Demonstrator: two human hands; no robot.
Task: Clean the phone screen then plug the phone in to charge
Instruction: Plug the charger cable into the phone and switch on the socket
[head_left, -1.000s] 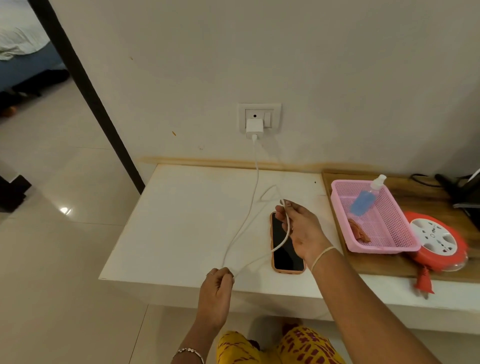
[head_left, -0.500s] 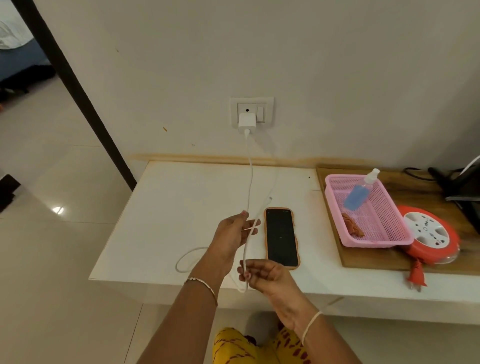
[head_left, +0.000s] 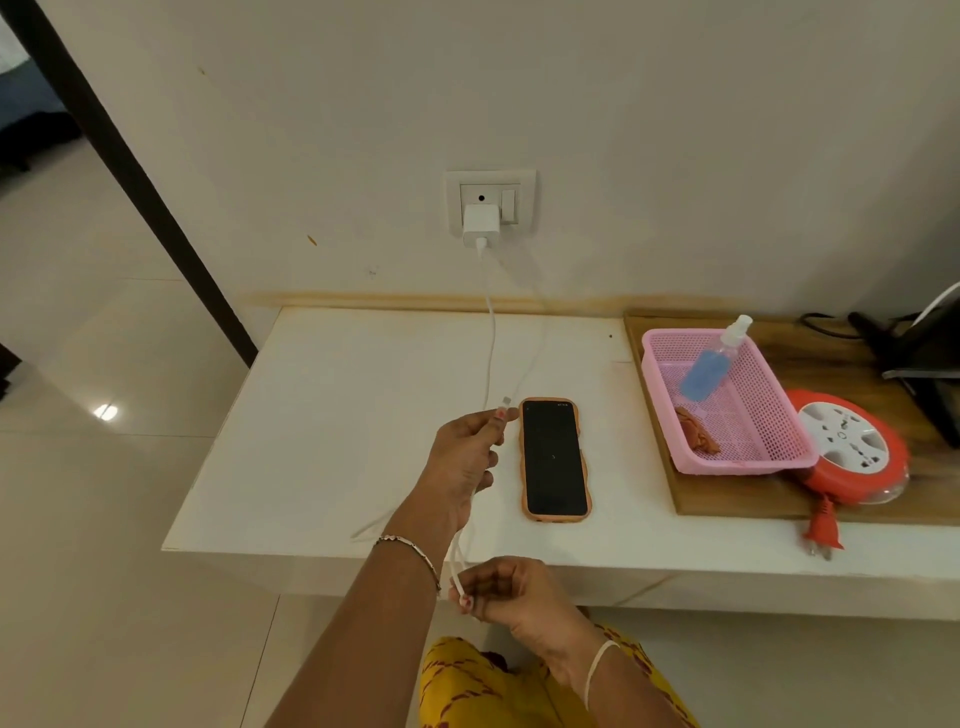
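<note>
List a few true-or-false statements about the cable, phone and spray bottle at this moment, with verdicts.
1. The charger sits in the wall socket. True.
2. The connector of the cable is plugged into the phone. False: the left hand holds it free, beside the phone's top corner.
3. The right hand pinches the cable lower down. True.
4. The spray bottle stands upright beside the phone. False: it leans inside the pink basket.
</note>
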